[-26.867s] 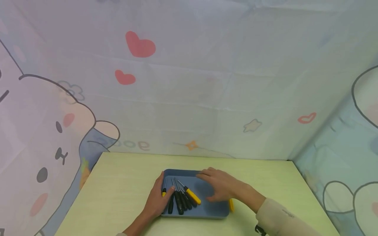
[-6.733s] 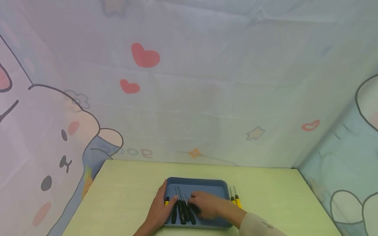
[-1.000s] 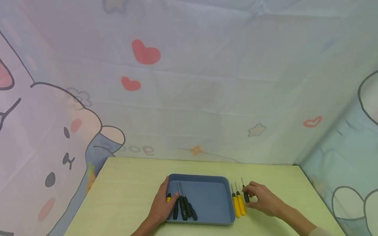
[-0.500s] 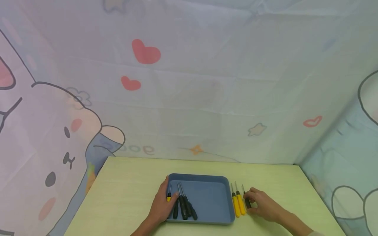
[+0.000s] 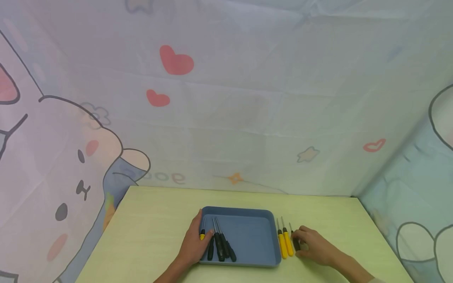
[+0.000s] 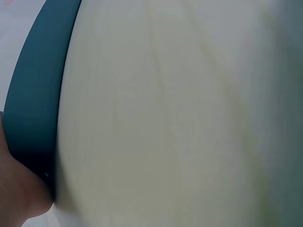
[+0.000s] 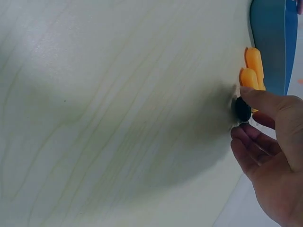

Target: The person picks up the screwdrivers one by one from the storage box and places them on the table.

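Note:
My left hand (image 5: 194, 243) grips the left side of a blue-grey tray (image 5: 253, 237), thumb over the rim and fingers along the outer wall. The left wrist view shows part of that hand (image 6: 22, 194) against the tray's wall (image 6: 40, 85). Inside the tray lie several black-handled screwdrivers (image 5: 219, 248) and a yellow-and-black one (image 5: 202, 234), partly hidden by the thumb. To the right of the tray, my right hand (image 5: 315, 245) pinches a black screwdriver (image 5: 296, 243) between thumb and fingers. Its handle end (image 7: 243, 109) shows close over the table in the right wrist view.
Two yellow screwdrivers (image 5: 288, 244) lie side by side between the tray and my right hand, shafts pointing away. The pale yellow-green table (image 5: 162, 220) ends at a printed cloth backdrop (image 5: 230, 118).
Since the oldest frame, a yellow screwdriver has left the tray and joined another on the right. A black one has been carried there too and lowered slightly toward me. The left hand stays put.

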`<state>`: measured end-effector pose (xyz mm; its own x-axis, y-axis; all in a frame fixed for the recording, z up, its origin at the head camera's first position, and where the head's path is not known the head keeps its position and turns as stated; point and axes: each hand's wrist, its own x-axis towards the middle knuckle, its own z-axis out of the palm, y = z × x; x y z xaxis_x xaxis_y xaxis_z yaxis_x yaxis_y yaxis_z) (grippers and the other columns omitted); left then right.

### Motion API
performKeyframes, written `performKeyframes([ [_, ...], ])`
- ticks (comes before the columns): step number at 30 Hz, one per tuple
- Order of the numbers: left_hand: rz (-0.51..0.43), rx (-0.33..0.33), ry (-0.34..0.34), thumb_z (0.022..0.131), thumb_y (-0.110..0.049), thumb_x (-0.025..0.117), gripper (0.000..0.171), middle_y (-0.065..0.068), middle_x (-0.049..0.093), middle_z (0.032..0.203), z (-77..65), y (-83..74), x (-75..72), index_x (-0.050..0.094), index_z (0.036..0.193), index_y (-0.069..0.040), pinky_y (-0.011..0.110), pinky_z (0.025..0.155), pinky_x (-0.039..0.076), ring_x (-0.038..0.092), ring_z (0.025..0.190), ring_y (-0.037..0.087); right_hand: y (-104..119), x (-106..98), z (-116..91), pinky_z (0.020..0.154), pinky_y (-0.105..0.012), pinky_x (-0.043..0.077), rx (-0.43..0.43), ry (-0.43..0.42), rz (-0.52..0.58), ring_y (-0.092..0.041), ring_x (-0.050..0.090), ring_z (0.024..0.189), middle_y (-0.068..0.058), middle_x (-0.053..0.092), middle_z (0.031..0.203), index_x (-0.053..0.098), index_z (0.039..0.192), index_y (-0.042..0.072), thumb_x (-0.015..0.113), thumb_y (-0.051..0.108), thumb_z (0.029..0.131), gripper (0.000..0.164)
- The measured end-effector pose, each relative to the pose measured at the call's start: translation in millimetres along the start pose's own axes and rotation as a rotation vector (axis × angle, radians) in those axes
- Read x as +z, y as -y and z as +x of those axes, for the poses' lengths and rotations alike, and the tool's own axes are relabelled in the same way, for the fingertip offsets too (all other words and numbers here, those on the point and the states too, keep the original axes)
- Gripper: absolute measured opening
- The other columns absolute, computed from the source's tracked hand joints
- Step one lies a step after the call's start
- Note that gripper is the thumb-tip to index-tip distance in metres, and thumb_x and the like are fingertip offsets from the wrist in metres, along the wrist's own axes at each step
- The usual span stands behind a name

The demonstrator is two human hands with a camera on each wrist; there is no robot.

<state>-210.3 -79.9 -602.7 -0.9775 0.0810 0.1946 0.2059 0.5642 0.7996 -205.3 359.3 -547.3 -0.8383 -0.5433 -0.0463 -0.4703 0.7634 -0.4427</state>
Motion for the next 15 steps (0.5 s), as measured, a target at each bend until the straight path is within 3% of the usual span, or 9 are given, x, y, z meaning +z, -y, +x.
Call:
performKeyframes([
  [6,-0.002,0.010,0.000,0.106,-0.028,0.066,0.080,0.021,0.032,0.170,1.2,1.0,0.1,0.024,0.168,-0.001,0.062,0.122,0.031,0.031,0.155,0.043,7.3,-5.4,-2.0,0.085,-0.040,0.059,-0.028,-0.147,-0.035,-0.025,0.066,0.102,-0.005,0.065,0.118,0.069,0.129,0.004,0.083,0.022,0.094,0.042],
  [11,0.004,0.015,0.005,0.105,-0.029,0.067,0.082,0.021,0.031,0.170,2.4,2.1,-0.4,0.023,0.168,0.000,0.061,0.122,0.030,0.030,0.156,0.043,25.9,-4.3,3.0,0.089,-0.048,0.060,-0.034,-0.272,0.067,-0.035,0.066,0.113,-0.010,0.064,0.130,0.065,0.137,0.005,0.077,0.026,0.100,0.044],
  [15,0.025,0.009,0.020,0.104,-0.030,0.069,0.084,0.022,0.027,0.171,1.9,0.7,-1.1,0.022,0.168,0.001,0.061,0.122,0.031,0.029,0.156,0.043,40.7,1.4,9.7,0.097,-0.052,0.058,-0.024,-0.314,0.133,-0.038,0.063,0.124,-0.010,0.061,0.141,0.058,0.144,0.006,0.077,0.027,0.100,0.053],
])
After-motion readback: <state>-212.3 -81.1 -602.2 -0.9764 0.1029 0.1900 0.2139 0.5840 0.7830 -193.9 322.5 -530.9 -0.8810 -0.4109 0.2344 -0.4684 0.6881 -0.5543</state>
